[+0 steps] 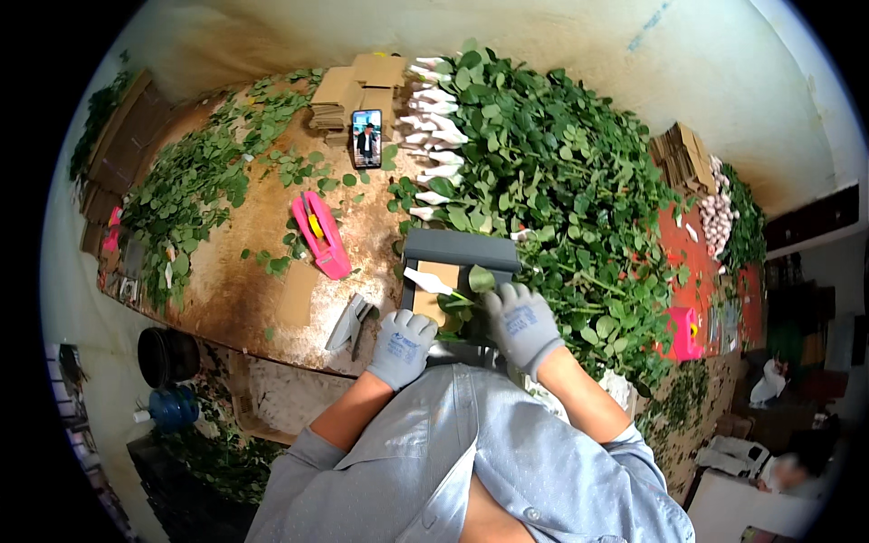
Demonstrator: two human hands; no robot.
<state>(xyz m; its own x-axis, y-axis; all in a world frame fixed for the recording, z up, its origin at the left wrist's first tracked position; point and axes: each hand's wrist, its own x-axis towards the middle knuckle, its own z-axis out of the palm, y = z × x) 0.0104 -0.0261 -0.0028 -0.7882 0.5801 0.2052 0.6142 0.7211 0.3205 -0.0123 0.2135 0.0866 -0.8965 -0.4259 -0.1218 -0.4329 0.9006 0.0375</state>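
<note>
White-tipped stem (428,281) lying over a dark grey tray (462,245)

The tray sits at the front of a worn brown table (222,285), its top stained and strewn with loose leaves (190,185) to the tray's left. Beyond the tray rises a pale, brown-smudged wall (552,34); far to its right is a red surface (672,237). Heaped leafy stems (561,172) crowd the tray's right. Left of it lies a pink tape dispenser (321,235); behind, a phone (367,139) leans near stacked cardboard (337,95), its screen showing a standing person.

Blue print marks the backs of my grey gloves, too small to make out.

My left hand (401,348) is at the tray's near left corner, fingers curled; I cannot tell whether they grip. My right hand (525,328) is at its near right, fingers bent and slightly apart; whether they pinch the stem's green end is hidden behind a leaf and the glove. The fisheye's black rim cuts off the room.
</note>
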